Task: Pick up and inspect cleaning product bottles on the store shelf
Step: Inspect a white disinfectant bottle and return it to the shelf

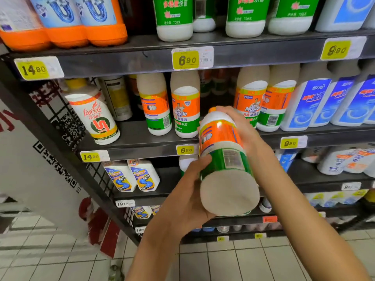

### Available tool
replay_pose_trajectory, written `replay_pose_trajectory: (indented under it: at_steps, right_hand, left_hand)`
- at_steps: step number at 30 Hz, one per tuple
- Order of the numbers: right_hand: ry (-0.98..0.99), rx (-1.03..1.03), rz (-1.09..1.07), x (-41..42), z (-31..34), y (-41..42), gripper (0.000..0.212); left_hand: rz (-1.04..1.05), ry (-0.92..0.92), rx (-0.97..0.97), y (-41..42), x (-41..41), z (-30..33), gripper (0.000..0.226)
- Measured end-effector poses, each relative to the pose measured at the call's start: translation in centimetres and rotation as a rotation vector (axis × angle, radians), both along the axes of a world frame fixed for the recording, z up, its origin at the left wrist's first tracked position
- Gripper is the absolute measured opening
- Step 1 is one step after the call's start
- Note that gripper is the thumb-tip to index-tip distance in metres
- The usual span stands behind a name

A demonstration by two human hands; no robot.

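- The person holds a Mr Muscle disinfectant bottle (223,159) in front of the store shelf (142,142), tilted with its flat white base toward the camera and its orange cap pointing at the shelf
- The left hand (188,195) supports the lower body from below and the left, its thumb lying across the green band of the label; its fingers are hidden behind the bottle
- The right hand (239,126) wraps over the neck and shoulder, fingers curled round the top
- Matching Mr Muscle bottles (185,106) stand upright on the shelf just behind
- A yellow 6.90 price tag (185,150) sits on the shelf edge beside the held bottle
- Blue-labelled white bottles (308,102) stand to the right
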State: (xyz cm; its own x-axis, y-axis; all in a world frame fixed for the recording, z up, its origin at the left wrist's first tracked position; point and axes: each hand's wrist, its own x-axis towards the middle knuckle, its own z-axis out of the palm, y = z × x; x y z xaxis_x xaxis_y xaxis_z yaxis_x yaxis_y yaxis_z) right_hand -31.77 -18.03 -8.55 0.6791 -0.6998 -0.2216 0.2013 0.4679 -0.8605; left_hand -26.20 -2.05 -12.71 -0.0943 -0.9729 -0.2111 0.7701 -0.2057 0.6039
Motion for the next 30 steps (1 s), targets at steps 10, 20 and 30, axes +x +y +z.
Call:
replay_pose_trajectory:
  at_steps: [10,20,30]
  right_hand:
    - [0.071,-0.679,-0.13,-1.3,2.8,2.4,0.039]
    - [-0.14,-0.984,0.207,-4.9,2.7,3.1,0.047]
    - [-0.268,-0.855,0.22,-5.8,1.7,0.9,0.056]
  left_hand:
    - [0.145,-0.86,-0.073,0.0,2.0,-3.3,0.069]
    - [0.288,-1.028,-0.23,-1.9,2.7,-4.1,0.09]
    - [0.348,-0.92,-0.27,-3.3,2.1,-4.8,0.083]
